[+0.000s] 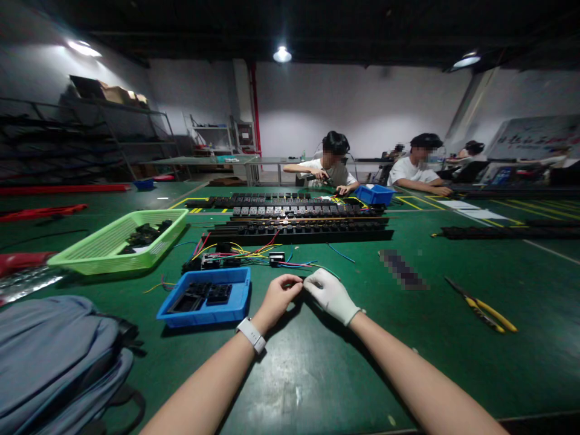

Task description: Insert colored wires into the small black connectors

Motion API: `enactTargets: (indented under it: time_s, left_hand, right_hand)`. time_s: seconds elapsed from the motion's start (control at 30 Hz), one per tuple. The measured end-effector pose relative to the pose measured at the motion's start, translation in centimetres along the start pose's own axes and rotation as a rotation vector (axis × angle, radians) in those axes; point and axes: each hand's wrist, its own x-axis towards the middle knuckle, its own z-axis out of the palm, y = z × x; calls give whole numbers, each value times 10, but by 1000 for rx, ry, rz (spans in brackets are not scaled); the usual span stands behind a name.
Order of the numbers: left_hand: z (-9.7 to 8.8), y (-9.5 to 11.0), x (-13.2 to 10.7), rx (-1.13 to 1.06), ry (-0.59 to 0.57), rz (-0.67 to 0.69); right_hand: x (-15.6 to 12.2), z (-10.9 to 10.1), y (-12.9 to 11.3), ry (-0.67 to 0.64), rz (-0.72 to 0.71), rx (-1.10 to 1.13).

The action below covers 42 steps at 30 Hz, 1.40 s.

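Observation:
My left hand (280, 297), bare with a pale watch on its wrist, is closed in a pinch. Fingertip to fingertip with it is my right hand (330, 294) in a white glove, its fingers also pressed together. Whatever lies between them is hidden or too small to make out. Just beyond both hands, coloured wires (244, 249) trail across the green table (299, 368) to a small black-and-white block (277, 259). Left of my left hand stands a blue tray (235, 306) holding black plastic parts (220, 293).
A green basket (104, 264) with black parts and a grey backpack (58, 362) are at left. Long black strips of modules (308, 228) cross the table ahead. Yellow-handled pliers (487, 311) lie right, near a blurred dark object (403, 270). Co-workers sit opposite, beside a blue bin (375, 194).

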Motion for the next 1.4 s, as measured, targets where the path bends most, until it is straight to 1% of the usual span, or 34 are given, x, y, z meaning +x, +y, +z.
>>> enactTargets:
  time_s: [0.4,0.57,0.87,1.2,1.4]
  left_hand:
    - [0,0,0,-13,-3,3]
    - [1,0,0,-22,9,-7]
    - [1,3,-2,-34,-5,-3]
    - [2,7,-3,11,-9,15]
    - [1,5,-2,35,-7,21]
  right_hand:
    - [-2,-2,-6,1,1,-28]
    - [-2,-2,-6,3,2,-18]
    - [-1,-1,-4,0,-5,-15]
    - [-2,-1,-5,8,0,-21]
    - [-2,-1,-6,1,1,-31]
